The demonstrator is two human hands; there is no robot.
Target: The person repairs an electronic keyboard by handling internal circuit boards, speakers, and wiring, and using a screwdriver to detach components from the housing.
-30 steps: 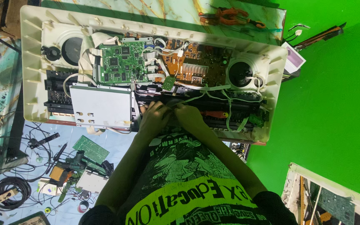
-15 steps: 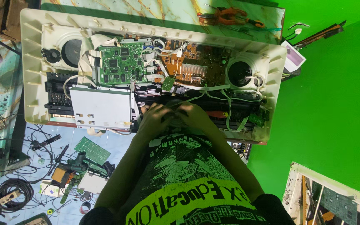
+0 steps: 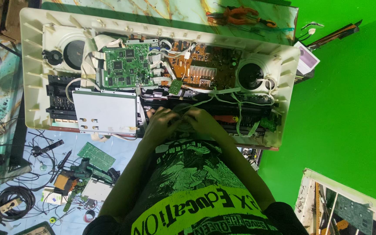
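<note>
Head view: both hands stay low in the opened cream keyboard casing (image 3: pixel 31 78), shifted only slightly over the last second, so the work remains at one spot. The left hand (image 3: pixel 161 122) and right hand (image 3: pixel 206 122) meet over a pale ribbon cable (image 3: pixel 183 108) near the dark key mechanism; each grip looks pinched, though on what exactly I cannot tell. Counted: two round speakers, one green circuit board (image 3: pixel 127 65), one orange board (image 3: pixel 203 61), one white metal plate (image 3: pixel 105 111) (orange pliers (image 3: pixel 236 15) lie on the table beyond).
</note>
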